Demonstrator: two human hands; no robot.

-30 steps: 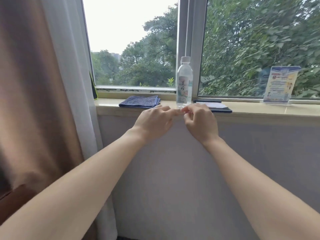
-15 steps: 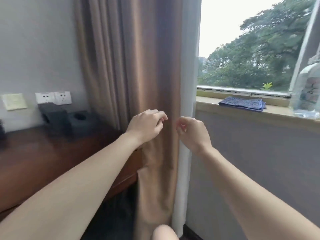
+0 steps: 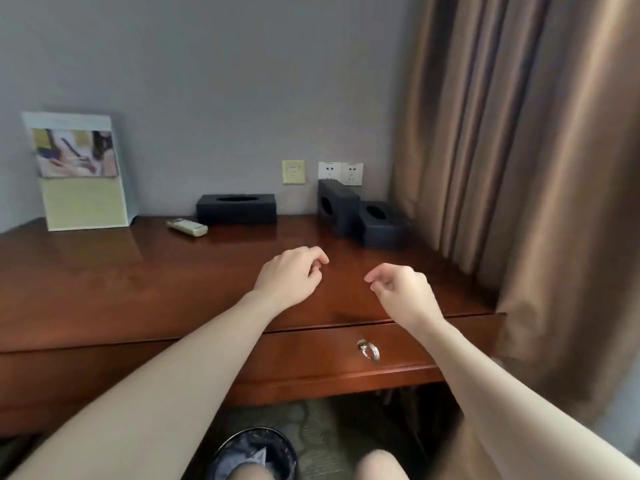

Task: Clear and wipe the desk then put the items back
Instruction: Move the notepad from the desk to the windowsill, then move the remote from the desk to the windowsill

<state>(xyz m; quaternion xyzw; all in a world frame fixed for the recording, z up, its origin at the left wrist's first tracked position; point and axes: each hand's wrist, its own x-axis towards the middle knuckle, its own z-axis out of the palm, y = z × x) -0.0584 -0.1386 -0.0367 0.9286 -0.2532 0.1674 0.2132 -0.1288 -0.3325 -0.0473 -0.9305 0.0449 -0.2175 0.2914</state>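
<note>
A dark wooden desk (image 3: 121, 282) stands against a grey wall. At its back lie a black tissue box (image 3: 236, 208), a pale remote control (image 3: 187, 227), a tall black box (image 3: 336, 206) beside a lower black box (image 3: 381, 224), and a propped leaflet stand (image 3: 78, 171) at the left. My left hand (image 3: 291, 277) and my right hand (image 3: 401, 291) hover over the desk's front right part. Both have loosely curled fingers and hold nothing.
Brown curtains (image 3: 519, 168) hang at the right, close to the desk's end. A drawer with a ring handle (image 3: 369, 349) sits under the desk top. A lined waste bin (image 3: 256, 455) stands on the floor below, by my knees. Wall sockets (image 3: 341, 173) sit above the boxes.
The view has swung left from the window sill, past the curtain, to the desk. My hands, which were touching at the fingertips, have come apart and now hang over the desk.
</note>
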